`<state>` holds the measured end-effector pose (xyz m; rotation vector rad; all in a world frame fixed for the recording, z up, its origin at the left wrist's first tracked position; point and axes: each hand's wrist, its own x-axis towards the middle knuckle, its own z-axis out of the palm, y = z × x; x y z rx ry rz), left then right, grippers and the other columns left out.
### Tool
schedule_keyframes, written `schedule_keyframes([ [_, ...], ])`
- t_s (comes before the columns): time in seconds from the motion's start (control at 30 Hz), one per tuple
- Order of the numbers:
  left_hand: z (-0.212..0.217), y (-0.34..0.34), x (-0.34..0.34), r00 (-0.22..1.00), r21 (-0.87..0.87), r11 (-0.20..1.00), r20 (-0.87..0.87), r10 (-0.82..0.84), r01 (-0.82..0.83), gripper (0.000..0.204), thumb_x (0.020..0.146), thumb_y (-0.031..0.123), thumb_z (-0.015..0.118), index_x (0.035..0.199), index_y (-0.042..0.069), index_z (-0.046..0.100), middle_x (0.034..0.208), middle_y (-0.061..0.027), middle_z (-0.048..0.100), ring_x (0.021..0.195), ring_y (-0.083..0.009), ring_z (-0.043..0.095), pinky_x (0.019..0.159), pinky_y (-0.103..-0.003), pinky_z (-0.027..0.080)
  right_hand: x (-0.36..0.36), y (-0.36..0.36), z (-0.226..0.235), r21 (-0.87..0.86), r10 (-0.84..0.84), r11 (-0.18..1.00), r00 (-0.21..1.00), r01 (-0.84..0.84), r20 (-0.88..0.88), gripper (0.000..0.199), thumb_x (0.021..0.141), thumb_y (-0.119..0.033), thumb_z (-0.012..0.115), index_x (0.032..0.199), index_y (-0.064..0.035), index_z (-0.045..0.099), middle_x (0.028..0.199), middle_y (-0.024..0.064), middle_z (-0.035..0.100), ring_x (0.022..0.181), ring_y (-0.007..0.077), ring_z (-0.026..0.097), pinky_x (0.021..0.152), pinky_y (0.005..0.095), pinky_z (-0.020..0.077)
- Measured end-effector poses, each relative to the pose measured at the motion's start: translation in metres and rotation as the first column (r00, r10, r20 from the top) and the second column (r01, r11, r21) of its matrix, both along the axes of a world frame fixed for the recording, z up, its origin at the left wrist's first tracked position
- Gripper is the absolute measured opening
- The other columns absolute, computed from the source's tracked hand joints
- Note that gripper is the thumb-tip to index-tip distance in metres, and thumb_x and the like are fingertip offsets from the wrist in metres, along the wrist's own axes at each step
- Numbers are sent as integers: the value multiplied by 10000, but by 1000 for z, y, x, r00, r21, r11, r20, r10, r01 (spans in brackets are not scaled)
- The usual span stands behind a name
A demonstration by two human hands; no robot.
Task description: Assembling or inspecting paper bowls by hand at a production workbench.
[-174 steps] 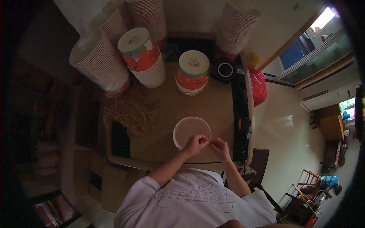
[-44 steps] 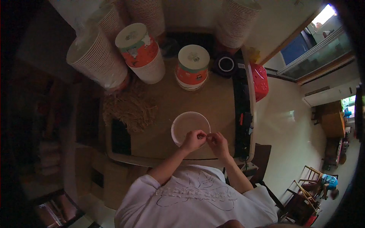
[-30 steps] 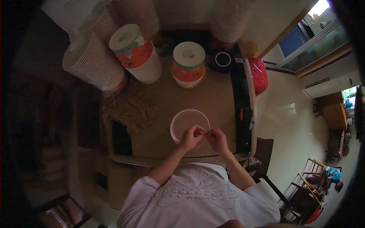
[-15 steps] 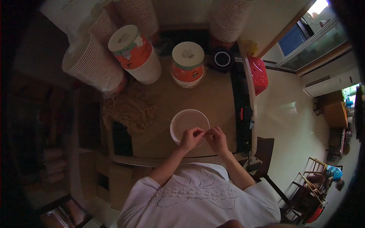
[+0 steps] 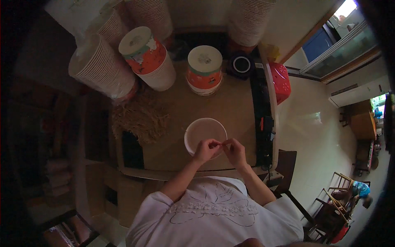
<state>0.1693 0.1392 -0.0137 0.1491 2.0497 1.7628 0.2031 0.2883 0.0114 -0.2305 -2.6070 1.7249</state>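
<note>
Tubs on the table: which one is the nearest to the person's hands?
The white tub whose near rim the left hand partly hides. It stands alone, mouth up; the orange-banded tubs and tall white stacks are farther back.

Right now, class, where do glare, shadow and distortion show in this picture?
Head view: glare on the floor; blown-out opening, upper right; deep shadow at left; table edge bowed by the fisheye; detail between left hand and right hand unclear.

anything between the fingers (image 5: pixel 212 142) of the left hand (image 5: pixel 206 151) and right hand (image 5: pixel 235 153), mid-frame, is too small to tell; both hands hide part of the white bowl (image 5: pixel 200 131). the top edge cuts off the upper-right cup stack (image 5: pixel 251 22). pale bundles (image 5: pixel 56 178), left, blur into darkness.
</note>
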Motion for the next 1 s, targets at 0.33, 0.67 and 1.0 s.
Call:
schedule_keyframes([
  [0.33,10,0,-3,997,-25,998,38,60,-59,137,792,125,579,823,-2,619,710,-66,637,664,-95,589,589,-237,466,-3,1,3,139,97,987,987,-79,-127,69,731,-46,622,793,-54,594,741,58,583,588,145,526,501,243,412],
  [0.67,9,1,-3,997,-21,998,50,62,-61,111,808,114,572,809,5,595,686,-31,615,560,-65,525,488,-218,428,-2,2,-4,140,67,988,996,-58,-59,124,719,-38,630,838,-40,598,738,84,571,605,176,546,517,260,429],
  [1.0,2,5,0,990,24,990,-34,139,-138,122,764,130,613,781,10,600,686,-54,626,631,-100,591,567,-241,471,-1,-2,-2,40,41,998,999,-40,-15,217,736,-31,618,929,-50,521,712,47,548,567,106,493,522,229,420],
])
